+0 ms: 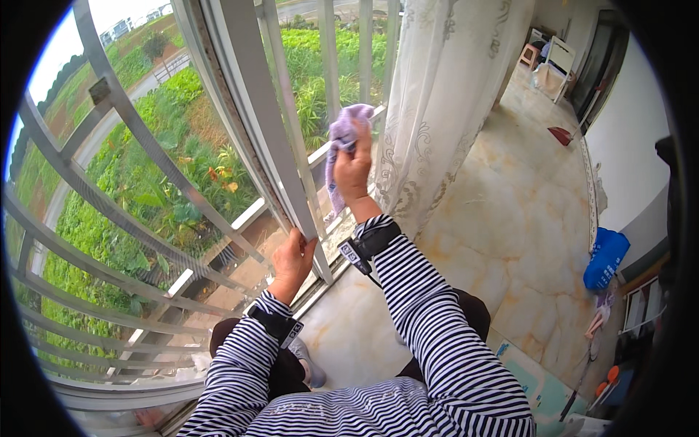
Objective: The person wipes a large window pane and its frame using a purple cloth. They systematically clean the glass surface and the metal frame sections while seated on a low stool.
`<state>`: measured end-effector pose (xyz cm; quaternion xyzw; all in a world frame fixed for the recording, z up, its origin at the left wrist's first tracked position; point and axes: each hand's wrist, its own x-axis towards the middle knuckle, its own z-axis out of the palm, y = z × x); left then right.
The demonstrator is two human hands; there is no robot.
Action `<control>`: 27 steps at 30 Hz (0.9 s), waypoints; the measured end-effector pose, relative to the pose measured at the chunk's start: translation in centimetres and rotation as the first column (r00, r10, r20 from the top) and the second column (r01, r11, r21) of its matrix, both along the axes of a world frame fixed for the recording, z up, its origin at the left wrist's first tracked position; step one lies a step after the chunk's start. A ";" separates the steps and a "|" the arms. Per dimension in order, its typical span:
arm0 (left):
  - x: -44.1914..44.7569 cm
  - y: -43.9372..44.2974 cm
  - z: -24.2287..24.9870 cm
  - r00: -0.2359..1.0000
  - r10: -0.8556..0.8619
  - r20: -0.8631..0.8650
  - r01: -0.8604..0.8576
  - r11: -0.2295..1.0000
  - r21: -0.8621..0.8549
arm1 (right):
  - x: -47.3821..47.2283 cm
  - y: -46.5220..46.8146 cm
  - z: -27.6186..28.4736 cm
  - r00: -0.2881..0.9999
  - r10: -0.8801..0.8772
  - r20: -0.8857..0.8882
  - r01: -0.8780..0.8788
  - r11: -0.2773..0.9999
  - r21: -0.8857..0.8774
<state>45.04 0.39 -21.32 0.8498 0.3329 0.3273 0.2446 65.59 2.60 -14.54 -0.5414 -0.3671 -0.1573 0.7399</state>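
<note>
A crumpled lilac cloth [343, 136] is bunched in my right hand [354, 166], raised in front of the glass of a sliding window panel. One end of the cloth hangs down below the fingers. Whether it touches the glass I cannot tell. Lower and to the left, my left hand [293, 262] grips the bottom part of the panel's white frame edge [273, 131], thumb on one side and fingers curled on the other. The frame's lower end meets the window track [322, 285] near the floor.
White metal bars [136, 123] stand outside the window, with green plants beyond. A sheer patterned curtain [431, 109] hangs just right of my right hand. Marble-look floor [491, 202] stretches right, with a red dustpan [561, 135] and a blue bag [605, 259] by the wall.
</note>
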 end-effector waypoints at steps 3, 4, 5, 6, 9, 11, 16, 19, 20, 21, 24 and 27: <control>-0.1 0.0 -0.2 1.000 0.003 0.019 -0.003 1.000 -0.013 | -2.8 -1.0 2.7 0.972 0.017 0.234 -0.017 1.000 -0.004; -0.2 -0.1 -0.3 0.999 0.011 0.034 -0.011 1.000 -0.010 | -3.5 -1.2 4.0 0.939 0.028 0.343 -0.040 0.999 0.030; -0.1 -0.2 -0.4 0.999 0.018 0.044 -0.017 1.000 -0.025 | -4.1 -1.2 5.3 0.898 0.095 0.430 -0.131 0.990 0.055; -0.1 -0.3 -0.4 0.999 0.028 0.043 -0.028 1.000 -0.015 | -4.4 -1.5 6.7 0.867 0.080 0.491 -0.118 0.992 0.045; -0.1 -0.4 -0.2 0.998 0.054 0.027 -0.053 0.998 -0.020 | -3.7 -1.3 11.1 0.773 0.025 0.634 -0.072 0.996 0.047; -0.2 -0.5 0.1 0.998 0.066 0.006 -0.065 0.997 -0.039 | -2.5 -0.5 13.4 0.739 -0.048 0.672 -0.007 0.997 0.079; -0.4 -0.5 0.3 0.999 0.046 -0.001 -0.046 0.998 -0.032 | 2.6 1.7 14.7 0.846 -0.243 0.474 0.153 0.963 0.221; -0.3 -0.3 -0.2 0.999 0.039 -0.015 -0.039 0.999 -0.016 | 4.8 1.6 11.1 0.942 -0.159 0.295 0.117 0.981 0.156; -0.2 -0.3 -0.4 0.999 0.036 0.003 -0.036 0.999 -0.004 | 4.9 1.4 9.4 0.961 -0.153 0.231 0.137 0.987 0.084; -0.2 -0.2 -0.6 0.999 0.033 0.005 -0.032 0.999 -0.019 | 4.8 1.1 7.8 0.974 -0.153 0.169 0.151 0.988 0.022; 0.1 -0.1 -0.9 0.999 0.030 0.033 -0.029 0.999 -0.041 | 2.3 0.2 3.9 0.975 -0.089 0.205 0.100 0.994 -0.043; 0.2 -0.2 -0.8 0.999 0.030 0.021 -0.029 0.999 -0.046 | -1.5 -0.6 3.5 0.974 -0.011 0.225 0.022 0.999 -0.046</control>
